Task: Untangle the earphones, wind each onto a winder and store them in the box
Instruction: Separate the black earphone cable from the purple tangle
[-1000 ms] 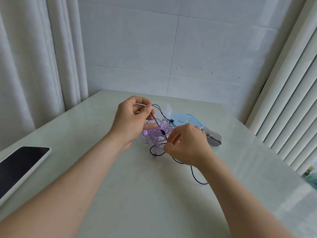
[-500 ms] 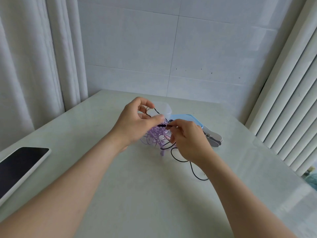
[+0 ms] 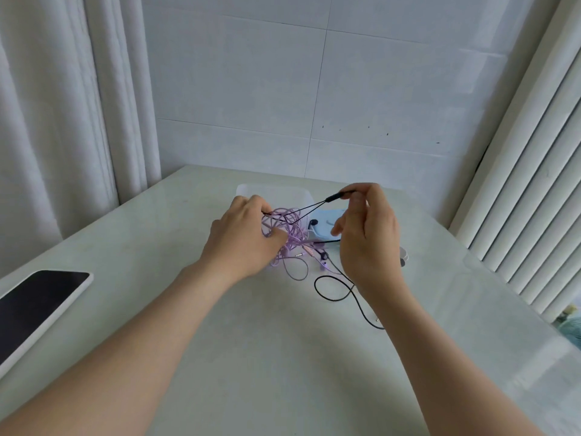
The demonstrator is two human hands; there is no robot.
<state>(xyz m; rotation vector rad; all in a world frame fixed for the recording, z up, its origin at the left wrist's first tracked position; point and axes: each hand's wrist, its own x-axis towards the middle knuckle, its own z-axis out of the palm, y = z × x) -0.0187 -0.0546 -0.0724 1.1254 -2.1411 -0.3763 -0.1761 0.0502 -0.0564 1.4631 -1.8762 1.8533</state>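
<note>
A dark-screened phone (image 3: pixel 41 306) is seen at the table's (image 3: pixel 251 357) left edge. At centre, the left hand (image 3: pixel 242 240) is curled round the purple earphones (image 3: pixel 290 236), a tangle resting on the tabletop in front of the clear box (image 3: pixel 273 191) and beside the blue lid (image 3: pixel 327 221). The black earphones (image 3: pixel 332 197) are partly caught in this tangle. Their split strands are drawn taut up to the right hand (image 3: pixel 367 237), by whose thumb and fingertips the junction is pinched. A slack loop lies on the table.
</note>
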